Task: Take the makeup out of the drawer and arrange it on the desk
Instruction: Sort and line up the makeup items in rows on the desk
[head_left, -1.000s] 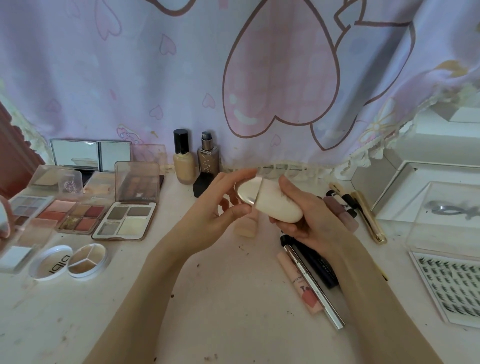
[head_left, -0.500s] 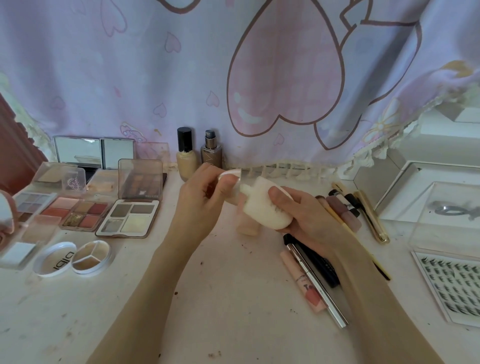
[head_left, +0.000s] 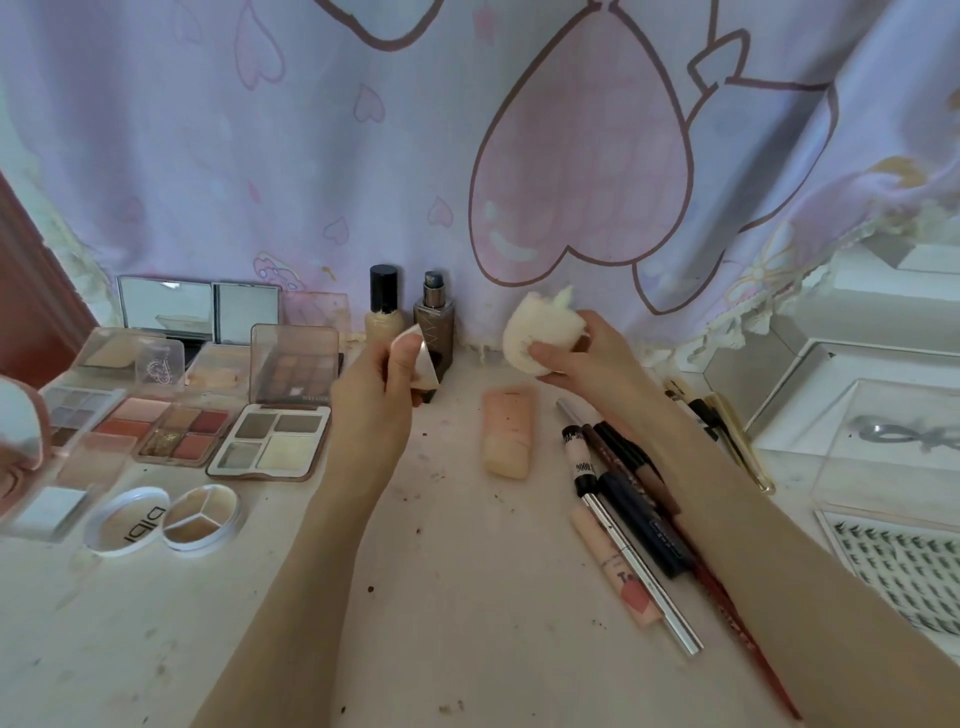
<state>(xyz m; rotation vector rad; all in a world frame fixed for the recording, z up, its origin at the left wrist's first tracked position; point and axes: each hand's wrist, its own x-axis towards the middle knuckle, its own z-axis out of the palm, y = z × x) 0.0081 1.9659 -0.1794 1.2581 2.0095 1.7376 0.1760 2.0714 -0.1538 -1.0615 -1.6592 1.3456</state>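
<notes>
My right hand (head_left: 587, 353) grips a cream egg-shaped bottle (head_left: 540, 332) with its small nozzle bared, held up near the curtain. My left hand (head_left: 384, 384) holds the bottle's pale cap (head_left: 421, 358) apart from it, in front of two foundation bottles (head_left: 410, 312). A peach tube (head_left: 508, 436) lies on the desk (head_left: 457, 597) between my hands. Several open eyeshadow palettes (head_left: 270, 441) sit at the left. Pencils and slim tubes (head_left: 628, 525) lie in a row under my right forearm.
Two small mirrors (head_left: 197, 306) stand at the back left. A round three-part concealer pot (head_left: 200, 517) with its lid beside it is at the front left. A clear box (head_left: 898, 447) and a false-lash tray (head_left: 904, 566) are at the right. A heart-print curtain (head_left: 519, 156) hangs behind.
The cap has come off the cream bottle. My left hand moved left with the cap and my right hand lifted the bottle back and to the right.
</notes>
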